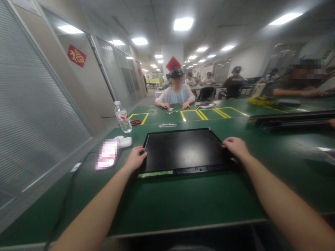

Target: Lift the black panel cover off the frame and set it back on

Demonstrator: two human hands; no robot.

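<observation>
A flat black panel (183, 150) with a thin frame lies on the green table (183, 198) in front of me. A green strip of circuit board shows along its near left edge. My left hand (136, 157) grips the panel's left edge, fingers curled over the rim. My right hand (236, 146) holds the right edge the same way. Both forearms reach in from the bottom corners.
A phone (107, 158) and a small white object (125, 141) lie left of the panel; a cable runs toward me. A water bottle (122, 117) and red scissors (135, 122) stand farther back. Another black panel (290, 120) lies right. A person sits opposite; others work behind.
</observation>
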